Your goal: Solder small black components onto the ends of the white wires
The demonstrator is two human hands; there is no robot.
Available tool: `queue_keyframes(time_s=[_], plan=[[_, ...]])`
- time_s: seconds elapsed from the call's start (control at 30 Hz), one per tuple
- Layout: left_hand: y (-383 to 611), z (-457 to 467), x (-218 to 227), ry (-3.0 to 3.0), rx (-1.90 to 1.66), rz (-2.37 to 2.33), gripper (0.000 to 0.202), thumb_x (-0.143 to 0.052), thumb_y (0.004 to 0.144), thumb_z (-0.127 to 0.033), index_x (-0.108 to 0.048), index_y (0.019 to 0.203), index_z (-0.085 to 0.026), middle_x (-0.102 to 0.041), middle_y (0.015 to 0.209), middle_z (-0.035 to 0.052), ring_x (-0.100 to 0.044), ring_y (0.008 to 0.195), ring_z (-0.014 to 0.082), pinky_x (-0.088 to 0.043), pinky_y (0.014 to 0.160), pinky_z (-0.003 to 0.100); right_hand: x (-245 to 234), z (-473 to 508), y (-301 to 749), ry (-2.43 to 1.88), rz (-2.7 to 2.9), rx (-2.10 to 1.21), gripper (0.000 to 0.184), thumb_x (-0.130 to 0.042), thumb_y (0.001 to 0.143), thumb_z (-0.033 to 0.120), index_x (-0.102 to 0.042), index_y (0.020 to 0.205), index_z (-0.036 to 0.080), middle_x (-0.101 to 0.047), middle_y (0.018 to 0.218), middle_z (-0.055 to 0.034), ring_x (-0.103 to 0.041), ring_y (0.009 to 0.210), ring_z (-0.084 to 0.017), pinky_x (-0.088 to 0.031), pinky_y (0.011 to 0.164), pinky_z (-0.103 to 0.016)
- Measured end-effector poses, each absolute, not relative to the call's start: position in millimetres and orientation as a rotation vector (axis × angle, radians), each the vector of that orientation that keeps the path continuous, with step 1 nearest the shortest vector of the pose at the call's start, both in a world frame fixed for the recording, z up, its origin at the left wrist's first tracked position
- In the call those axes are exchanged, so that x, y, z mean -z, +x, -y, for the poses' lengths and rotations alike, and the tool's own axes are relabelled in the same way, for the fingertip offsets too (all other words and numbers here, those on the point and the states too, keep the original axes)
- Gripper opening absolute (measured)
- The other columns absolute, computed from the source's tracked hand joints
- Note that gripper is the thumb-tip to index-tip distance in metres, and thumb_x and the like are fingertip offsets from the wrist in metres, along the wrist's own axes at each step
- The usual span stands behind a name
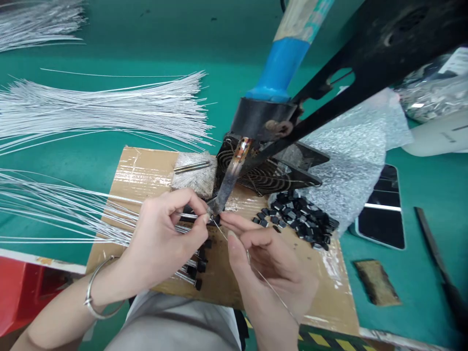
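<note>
Green tabletop [226, 73] here, cardboard sheet [219, 275] lying at six o'clock! White wire bundle [109, 107] at ten, phone [382, 224] at three.

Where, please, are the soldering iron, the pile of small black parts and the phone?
Soldering iron [278, 70]: head view, on its blue sleeve.
Pile of small black parts [304, 218]: head view, on its middle.
Phone [380, 226]: head view, on its dark screen.

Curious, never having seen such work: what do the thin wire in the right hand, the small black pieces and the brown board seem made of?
The thin wire looks like silvery metal, judging by its shine; which metal is unclear. The small black pieces are probably smooth plastic, with glossy faces. The brown board resembles cardboard, shiny and creased as if taped over.
</note>
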State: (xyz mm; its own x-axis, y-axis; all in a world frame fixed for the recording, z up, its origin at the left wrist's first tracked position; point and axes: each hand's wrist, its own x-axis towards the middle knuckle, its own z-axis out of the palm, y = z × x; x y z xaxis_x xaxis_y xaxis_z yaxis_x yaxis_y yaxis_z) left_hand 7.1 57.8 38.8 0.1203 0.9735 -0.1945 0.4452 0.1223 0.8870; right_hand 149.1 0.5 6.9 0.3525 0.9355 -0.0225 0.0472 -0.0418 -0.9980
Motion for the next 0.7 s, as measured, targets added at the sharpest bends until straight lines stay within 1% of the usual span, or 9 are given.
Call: queue_keyframes(time_s=[0.13, 0.3, 0.47, 0.63, 0.7], plan=[[6.8, -57.6, -38.9, 1.477, -0.721, -1.473, 0.009, -0.061, 0.081, -0.019, -0.066, 0.074, -0.02, -0.077, 0.081, 0.0063, -0.07, 0.075, 0.0217, -0.039, 0.056, 0.03, -6.7, -1.1, 149.6, -1.404, 0.966, -0.937, 0.023, -0.073, 0.093, 0.019, -0.063, 0.073, 0.023, -0.085, 0.11, -0.0074, -0.083, 0.094, -0.021, -0.068, 0.084, -0.029], [6.9, -56.6, -38.9, 1.473, -0.724, -1.472, 0.009, -0.06, 0.081, -0.02, -0.066, 0.074, -0.02, -0.077, 0.083, 0.0073, -0.07, 0.077, 0.0229, -0.041, 0.057, 0.031, -3.9, -1.9, 153.0, -1.372, 1.005, -0.929, 0.022, -0.073, 0.092, 0.016, -0.064, 0.074, 0.023, -0.085, 0.11, -0.0045, -0.083, 0.095, -0.019, -0.067, 0.084, -0.026], [6.7, -55.7, -38.5, 1.499, -0.704, -1.473, 0.009, -0.061, 0.082, -0.018, -0.066, 0.075, -0.02, -0.076, 0.08, 0.0046, -0.065, 0.07, 0.0191, -0.038, 0.056, 0.03, -3.4, -0.8, 153.8, -1.394, 1.026, -0.922, 0.022, -0.074, 0.092, 0.017, -0.064, 0.073, 0.023, -0.085, 0.108, -0.0049, -0.083, 0.093, -0.019, -0.067, 0.083, -0.026], [7.2, -56.7, -37.4, 1.489, -0.713, -1.464, 0.009, -0.061, 0.081, -0.017, -0.066, 0.074, -0.02, -0.075, 0.08, 0.0039, -0.066, 0.072, 0.0192, -0.037, 0.056, 0.03, -5.1, -0.5, 150.2, -1.42, 0.967, -0.914, 0.024, -0.073, 0.093, 0.018, -0.063, 0.072, 0.023, -0.085, 0.107, -0.0032, -0.083, 0.094, -0.017, -0.065, 0.085, -0.022], [7.3, -57.2, -37.3, 1.494, -0.717, -1.46, 0.009, -0.06, 0.081, -0.018, -0.066, 0.075, -0.019, -0.075, 0.08, 0.0042, -0.066, 0.072, 0.0193, -0.037, 0.056, 0.03, -5.0, -1.0, 149.9, -1.407, 0.994, -0.899, 0.023, -0.074, 0.093, 0.018, -0.063, 0.072, 0.023, -0.085, 0.107, -0.0035, -0.083, 0.093, -0.017, -0.065, 0.085, -0.023]])
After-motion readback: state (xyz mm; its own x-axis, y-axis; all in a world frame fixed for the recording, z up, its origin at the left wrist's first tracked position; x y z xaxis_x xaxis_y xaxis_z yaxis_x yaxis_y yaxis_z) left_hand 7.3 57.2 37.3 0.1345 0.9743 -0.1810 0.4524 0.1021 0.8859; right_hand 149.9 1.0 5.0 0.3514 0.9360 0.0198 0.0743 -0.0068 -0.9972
